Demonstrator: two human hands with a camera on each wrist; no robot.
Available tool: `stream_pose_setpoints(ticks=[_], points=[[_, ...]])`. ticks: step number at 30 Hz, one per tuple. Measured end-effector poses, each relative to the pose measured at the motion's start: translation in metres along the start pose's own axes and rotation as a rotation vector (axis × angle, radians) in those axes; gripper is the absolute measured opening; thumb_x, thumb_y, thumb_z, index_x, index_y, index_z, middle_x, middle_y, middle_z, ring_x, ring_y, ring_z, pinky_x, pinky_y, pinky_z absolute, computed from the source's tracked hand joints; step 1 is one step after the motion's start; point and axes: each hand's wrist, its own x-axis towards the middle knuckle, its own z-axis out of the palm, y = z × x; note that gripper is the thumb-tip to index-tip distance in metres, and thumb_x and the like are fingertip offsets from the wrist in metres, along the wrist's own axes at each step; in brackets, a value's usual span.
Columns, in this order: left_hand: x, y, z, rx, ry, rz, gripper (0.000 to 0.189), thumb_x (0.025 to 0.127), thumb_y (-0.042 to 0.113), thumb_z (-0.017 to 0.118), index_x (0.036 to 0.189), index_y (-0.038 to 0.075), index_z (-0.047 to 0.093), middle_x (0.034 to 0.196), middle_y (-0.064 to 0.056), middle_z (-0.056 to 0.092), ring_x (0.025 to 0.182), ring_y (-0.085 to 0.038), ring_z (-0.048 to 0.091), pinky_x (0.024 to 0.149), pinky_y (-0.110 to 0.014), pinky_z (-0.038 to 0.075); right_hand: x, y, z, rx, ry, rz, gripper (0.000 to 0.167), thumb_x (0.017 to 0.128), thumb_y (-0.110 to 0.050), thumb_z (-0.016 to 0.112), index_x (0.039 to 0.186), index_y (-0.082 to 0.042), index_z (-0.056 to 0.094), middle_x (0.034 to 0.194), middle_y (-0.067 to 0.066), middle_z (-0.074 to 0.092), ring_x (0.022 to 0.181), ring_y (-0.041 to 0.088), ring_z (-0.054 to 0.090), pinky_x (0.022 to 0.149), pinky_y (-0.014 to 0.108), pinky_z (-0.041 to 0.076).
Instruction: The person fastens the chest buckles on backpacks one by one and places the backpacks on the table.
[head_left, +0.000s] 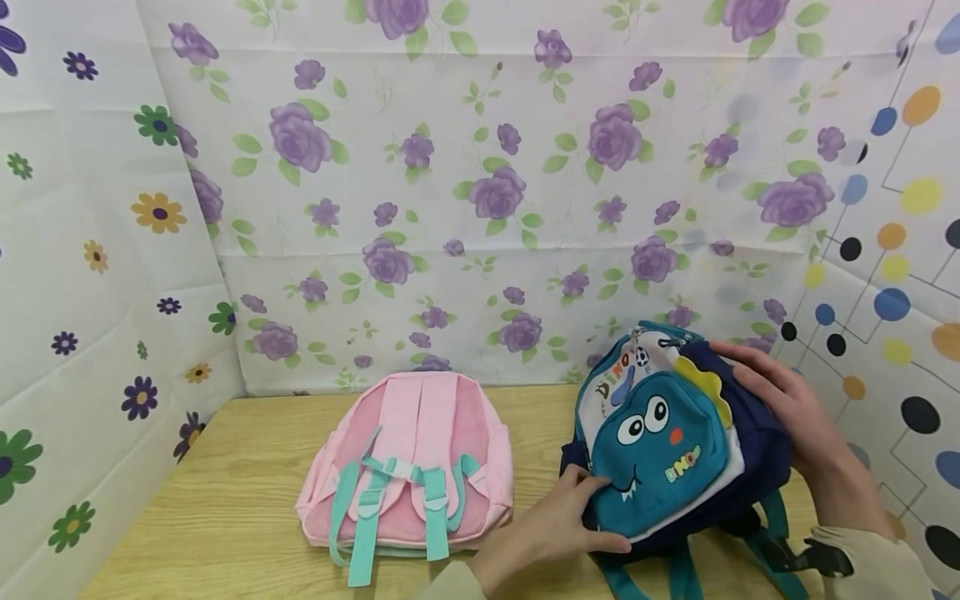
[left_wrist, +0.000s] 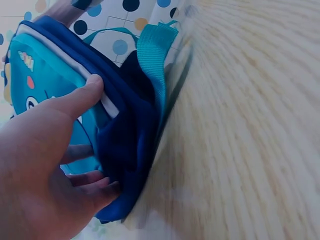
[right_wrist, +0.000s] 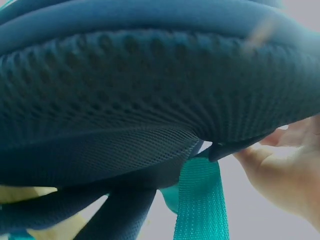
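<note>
A navy and teal dinosaur backpack (head_left: pixel 660 450) leans to one side at the right of the table, its cartoon face turned towards me. My left hand (head_left: pixel 551 517) grips its lower left corner. In the left wrist view, that thumb lies over the white edging while the other fingers curl at the navy side. My right hand (head_left: pixel 787 408) holds the opposite side, fingers along the navy panel and thumb hidden behind it. Mesh padding (right_wrist: pixel 150 95) and a teal strap (right_wrist: pixel 200 200) of the backpack's back fill the right wrist view, with the right hand (right_wrist: pixel 287 170) at its edge.
A pink backpack (head_left: pixel 483 433) with mint straps (head_left: pixel 363 533) lies strap side up left of the hands. The wooden table (head_left: pixel 225 500) meets a flowered cloth wall (head_left: pixel 450 167) behind. A dotted cloth (head_left: pixel 900 250) rises close beside the right arm.
</note>
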Motion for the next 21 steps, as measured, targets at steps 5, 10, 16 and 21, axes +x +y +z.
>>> stream_pose_setpoints(ticks=[5,10,16,21], points=[[0.005,0.001,0.003,-0.003,-0.002,0.04,0.078,0.082,0.065,0.07,0.148,0.032,0.044,0.126,0.007,0.042,0.111,-0.007,0.049,0.098,-0.03,0.05,0.004,-0.009,0.005,-0.028,0.0,-0.013,0.043,0.109,-0.013,0.035,0.151,-0.003,0.037,0.141,0.0,0.05,0.109,0.007,0.066,0.082,0.023,0.057],[0.011,0.002,0.007,-0.017,-0.017,0.054,0.078,0.083,0.065,0.068,0.149,0.033,0.04,0.127,0.009,0.042,0.112,-0.005,0.049,0.1,-0.031,0.048,0.011,-0.017,0.006,-0.064,-0.09,-0.085,0.045,0.108,-0.007,0.031,0.153,-0.001,0.032,0.147,0.006,0.046,0.116,0.009,0.063,0.087,0.024,0.055],[0.021,0.004,0.015,-0.014,-0.01,0.09,0.079,0.084,0.065,0.067,0.151,0.035,0.036,0.127,0.01,0.041,0.113,-0.004,0.049,0.101,-0.029,0.047,0.019,-0.024,0.007,-0.065,-0.178,-0.118,0.047,0.108,-0.005,0.028,0.154,-0.001,0.027,0.149,0.006,0.045,0.124,0.009,0.058,0.091,0.024,0.054],[0.03,0.007,0.022,-0.012,-0.018,0.103,0.079,0.085,0.065,0.067,0.151,0.035,0.035,0.129,0.009,0.041,0.111,-0.004,0.049,0.1,-0.029,0.048,0.022,-0.027,0.006,-0.08,-0.156,-0.097,0.045,0.108,-0.006,0.03,0.153,-0.001,0.03,0.148,0.006,0.044,0.123,0.007,0.057,0.091,0.023,0.054]])
